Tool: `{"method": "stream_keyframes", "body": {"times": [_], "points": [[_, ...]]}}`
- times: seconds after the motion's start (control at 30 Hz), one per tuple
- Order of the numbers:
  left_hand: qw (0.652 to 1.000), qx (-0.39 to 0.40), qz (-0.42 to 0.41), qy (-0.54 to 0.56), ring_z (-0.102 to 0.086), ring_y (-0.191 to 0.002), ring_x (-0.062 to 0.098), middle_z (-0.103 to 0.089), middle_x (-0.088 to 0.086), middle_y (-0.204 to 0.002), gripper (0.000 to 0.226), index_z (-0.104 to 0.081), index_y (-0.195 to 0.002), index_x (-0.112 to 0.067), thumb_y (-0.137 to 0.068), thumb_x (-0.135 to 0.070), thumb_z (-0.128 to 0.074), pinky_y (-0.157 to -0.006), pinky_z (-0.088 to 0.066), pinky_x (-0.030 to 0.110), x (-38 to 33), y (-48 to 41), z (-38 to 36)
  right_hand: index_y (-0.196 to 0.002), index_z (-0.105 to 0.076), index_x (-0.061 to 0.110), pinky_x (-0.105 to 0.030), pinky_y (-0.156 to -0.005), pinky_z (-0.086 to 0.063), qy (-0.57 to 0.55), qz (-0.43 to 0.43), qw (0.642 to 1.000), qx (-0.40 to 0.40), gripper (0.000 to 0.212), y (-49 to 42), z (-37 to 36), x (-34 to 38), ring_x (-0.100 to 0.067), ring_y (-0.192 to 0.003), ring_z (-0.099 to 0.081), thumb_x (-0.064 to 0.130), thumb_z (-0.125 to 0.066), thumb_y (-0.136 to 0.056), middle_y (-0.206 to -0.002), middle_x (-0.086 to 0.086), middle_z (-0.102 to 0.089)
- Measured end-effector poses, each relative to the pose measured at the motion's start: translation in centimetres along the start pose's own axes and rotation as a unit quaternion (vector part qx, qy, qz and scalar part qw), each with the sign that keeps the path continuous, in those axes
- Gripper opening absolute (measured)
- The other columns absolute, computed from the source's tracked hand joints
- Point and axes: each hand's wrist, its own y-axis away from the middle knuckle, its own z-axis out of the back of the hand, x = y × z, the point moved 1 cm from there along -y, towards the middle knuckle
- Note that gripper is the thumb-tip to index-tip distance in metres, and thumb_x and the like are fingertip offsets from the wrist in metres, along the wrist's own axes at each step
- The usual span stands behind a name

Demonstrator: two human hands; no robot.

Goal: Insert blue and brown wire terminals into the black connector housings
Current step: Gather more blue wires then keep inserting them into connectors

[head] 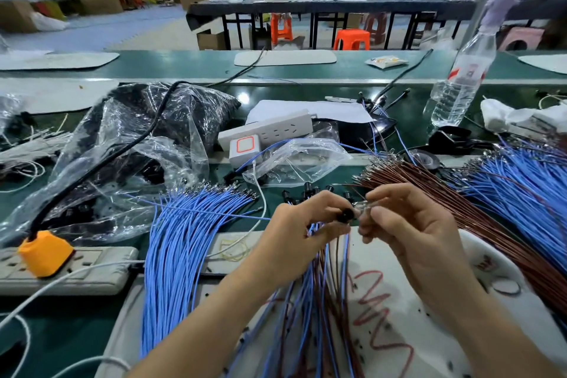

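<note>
Black plastic sits at the centre of our work: one connector housing (pixel 346 215), held up above the bench between our two hands. Our left hand (pixel 302 224) pinches it between thumb and curled fingers. Our right hand (pixel 408 224) pinches a metal terminal (pixel 363 206) just right of the housing, its tip at or very near the housing's mouth; which wire colour it carries we cannot tell. We judge this to be the insertion step itself, and the next move calls for lining the terminal up with a free cavity and pushing it straight in until it seats. Below the housing, mixed blue and brown wires (pixel 322 285) trail from under our left hand. Left of the housing lies a blue wire bundle (pixel 190 224), right of it a brown wire bundle (pixel 460 202), and just beyond it a few spare housings (pixel 306 189).
</note>
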Motion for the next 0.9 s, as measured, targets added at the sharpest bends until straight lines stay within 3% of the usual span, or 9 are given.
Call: {"method": "stream_keyframes", "body": {"times": [0.1, 0.2, 0.27, 0.47, 0.63, 0.73, 0.8, 0.9], "points": [[1.0, -0.011, -0.008, -0.003, -0.067, -0.09, -0.003, -0.072, -0.009, -0.088, 0.025, -0.062, -0.097, -0.024, -0.085, -0.002, -0.067, -0.084, -0.048, 0.015, 0.0, 0.1, 0.1, -0.084, -0.068, 0.011, -0.025, -0.058, -0.055, 0.051, 0.029, 0.998, -0.006, 0.026, 0.4, -0.5, 0.0, -0.02, -0.058, -0.065, -0.013, -0.056, -0.084, -0.066, -0.013, -0.068], [1.0, -0.01, -0.009, -0.008, -0.067, -0.093, 0.001, -0.073, -0.006, -0.09, 0.018, -0.065, -0.1, -0.015, -0.085, -0.008, -0.069, -0.085, -0.053, 0.034, 0.1, 0.3, 0.0, -0.084, -0.065, 0.006, -0.025, -0.057, -0.054, 0.079, 0.039, 0.996, -0.016, 0.019, 0.6, -0.9, 0.3, -0.019, -0.056, -0.063, -0.011, -0.057, -0.085, -0.065, -0.015, -0.067], [1.0, -0.016, -0.015, -0.019, -0.067, -0.094, 0.0, -0.072, -0.008, -0.089, 0.017, -0.065, -0.099, -0.018, -0.084, -0.012, -0.07, -0.082, -0.052, 0.039, 0.0, 0.3, 0.0, -0.082, -0.064, 0.004, -0.026, -0.055, -0.054, 0.085, 0.036, 0.995, -0.021, 0.017, 0.6, -0.8, 0.5, -0.019, -0.055, -0.062, -0.011, -0.057, -0.085, -0.063, -0.015, -0.066], [0.999, -0.013, -0.03, -0.038, -0.067, -0.092, -0.001, -0.071, -0.01, -0.087, 0.017, -0.066, -0.097, -0.017, -0.082, -0.011, -0.072, -0.085, -0.051, 0.021, 0.2, 0.2, 0.0, -0.078, -0.064, 0.004, -0.024, -0.051, -0.05, 0.1, 0.028, 0.995, -0.004, 0.019, 0.6, -0.7, 0.9, -0.017, -0.051, -0.058, -0.014, -0.058, -0.083, -0.059, -0.013, -0.063], [0.998, -0.011, -0.033, -0.049, -0.067, -0.085, 0.0, -0.073, -0.009, -0.087, 0.017, -0.071, -0.097, -0.013, -0.08, -0.01, -0.074, -0.082, -0.05, 0.018, 0.2, 0.1, 0.1, -0.074, -0.064, 0.021, -0.024, -0.052, -0.047, 0.22, 0.054, 0.974, -0.011, 0.027, 0.4, -0.3, 0.7, -0.018, -0.053, -0.055, -0.006, -0.067, -0.079, -0.063, -0.008, -0.063], [0.998, -0.012, -0.027, -0.054, -0.067, -0.079, 0.0, -0.074, -0.007, -0.085, 0.02, -0.073, -0.098, -0.013, -0.079, -0.01, -0.075, -0.08, -0.049, 0.016, 0.3, 0.1, 0.1, -0.072, -0.063, 0.02, -0.019, -0.051, -0.044, 0.259, 0.046, 0.965, 0.005, 0.024, 0.3, 0.0, 0.5, -0.007, -0.052, -0.052, -0.003, -0.068, -0.078, -0.061, -0.003, -0.062], [0.997, -0.008, -0.025, -0.069, -0.066, -0.075, 0.003, -0.074, -0.005, -0.082, 0.021, -0.074, -0.098, -0.013, -0.078, -0.011, -0.076, -0.077, -0.05, 0.017, 0.4, 0.1, 0.1, -0.07, -0.063, 0.018, -0.021, -0.05, -0.044, 0.28, 0.035, 0.959, 0.013, 0.021, 0.3, 0.0, 0.3, -0.011, -0.051, -0.053, -0.001, -0.068, -0.079, -0.06, -0.004, -0.062], [0.998, -0.003, -0.024, -0.064, -0.066, -0.074, 0.004, -0.073, -0.005, -0.082, 0.021, -0.075, -0.098, -0.013, -0.077, -0.013, -0.077, -0.076, -0.051, 0.02, 0.5, 0.2, 0.2, -0.072, -0.064, 0.007, -0.024, -0.046, -0.047, 0.165, -0.03, 0.986, 0.01, 0.017, 0.1, 0.1, -0.1, -0.02, -0.047, -0.058, -0.007, -0.063, -0.082, -0.056, -0.013, -0.063]]}}
